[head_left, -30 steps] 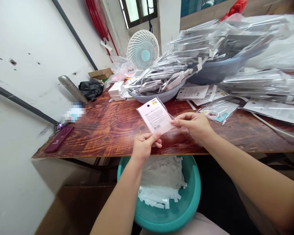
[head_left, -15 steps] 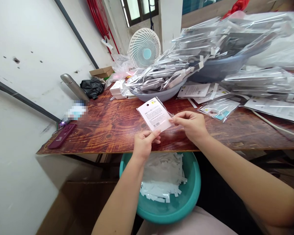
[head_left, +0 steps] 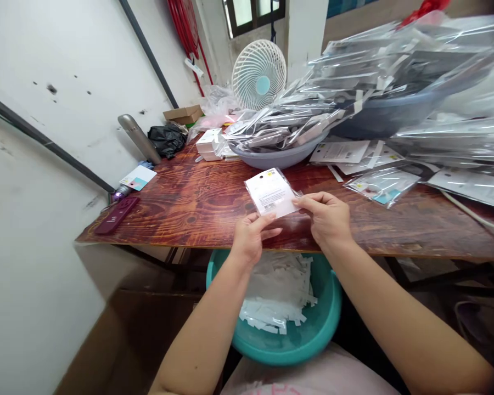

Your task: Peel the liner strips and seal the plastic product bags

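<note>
Reddish-brown wood tabletop [head_left: 181, 211] stretches across the view, which has swung so that everything sits further right than a second ago. Over its near edge, both hands hold the same sleeved card [head_left: 271, 192], as before, but it now leans flatter. Left hand [head_left: 249, 238] has its thumb pressed on the card's lower edge, and the fingers that were curled beneath have straightened out. Right hand [head_left: 331, 219] pinches the clear film at the card's right side, thumb and forefinger closed with little gap.

Below the table edge, a teal basin [head_left: 286, 356] holds a heap of clear packets [head_left: 280, 285] with white tabs fanned along the near side. Beyond the card, a grey-blue basin [head_left: 278, 159] is piled above its rim with shiny bagged pieces [head_left: 288, 123]; through the glare, their contents are hard to make out. Behind it to the right, a larger basin [head_left: 374, 118] overflows with similar bags [head_left: 354, 71].
</note>
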A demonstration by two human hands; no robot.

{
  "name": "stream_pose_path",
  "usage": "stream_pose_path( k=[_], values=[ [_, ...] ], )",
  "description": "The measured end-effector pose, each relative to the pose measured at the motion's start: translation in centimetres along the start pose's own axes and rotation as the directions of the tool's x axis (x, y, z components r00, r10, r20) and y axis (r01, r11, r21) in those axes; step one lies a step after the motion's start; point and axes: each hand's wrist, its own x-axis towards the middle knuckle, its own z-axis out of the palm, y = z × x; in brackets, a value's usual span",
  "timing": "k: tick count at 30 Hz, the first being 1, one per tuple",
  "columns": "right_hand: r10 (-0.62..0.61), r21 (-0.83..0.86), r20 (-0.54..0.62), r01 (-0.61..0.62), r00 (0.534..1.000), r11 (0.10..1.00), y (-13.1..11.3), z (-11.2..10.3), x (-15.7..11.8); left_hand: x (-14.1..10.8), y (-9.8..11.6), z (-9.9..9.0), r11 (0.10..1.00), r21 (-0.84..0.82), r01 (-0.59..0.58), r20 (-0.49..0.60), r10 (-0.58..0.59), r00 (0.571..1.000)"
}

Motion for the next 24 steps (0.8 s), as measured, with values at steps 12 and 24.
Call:
stream_pose_path(
  k=[12,24],
  values=[
    [0.001,-0.028,-0.004,-0.001,1.0,1.0,0.25,-0.41,-0.59,-0.03,-0.27,0.29,1.0,0.017,0.003,-0.054,-0.002,0.999],
    [-0.21,-0.251,0.108,0.231,0.972,0.94,0.69,-0.97,-1.04,-0.49,-0.52,0.64,1.0,-0.007,0.006,-0.063,-0.006,0.998]
  ],
)
